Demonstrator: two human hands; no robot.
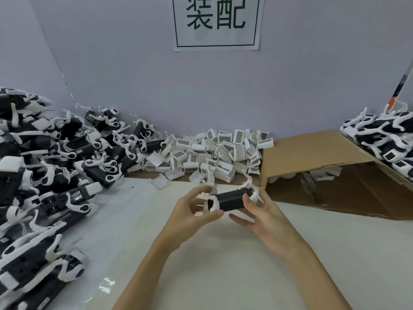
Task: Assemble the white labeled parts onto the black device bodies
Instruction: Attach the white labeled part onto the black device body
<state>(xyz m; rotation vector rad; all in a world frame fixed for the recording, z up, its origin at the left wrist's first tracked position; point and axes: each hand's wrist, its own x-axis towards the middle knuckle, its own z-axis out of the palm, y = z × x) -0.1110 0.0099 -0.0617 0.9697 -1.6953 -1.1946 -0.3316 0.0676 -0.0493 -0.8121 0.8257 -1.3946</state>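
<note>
Black plastic forms the device body [230, 201], which is held in the air above the white table [223, 253], in front of the person and between both hands. The body lies roughly level, with white curved arms at its right end and a white piece at its left end; whether that left piece is fully seated cannot be told. The left hand [190, 211] is curled round the left end, with the thumb below and the fingers [196, 193] above, pinching the white piece. The right hand [266, 213] grips the right end, its thumb [249, 203] pressed on the near face and its fingers spread beneath.

Behind the hands, against the grey wall, a heap of white labeled parts [214, 153] is piled, barcode stickers showing on many. To the left, a large pile of bodies [51, 153] with white arms is spread along the table edge. To the right, a cardboard box [312, 157] lies on its side with a few white parts inside, and a further stack [384, 137] rests on top of it. A paper sign [216, 21] with green characters is fixed to the wall above.
</note>
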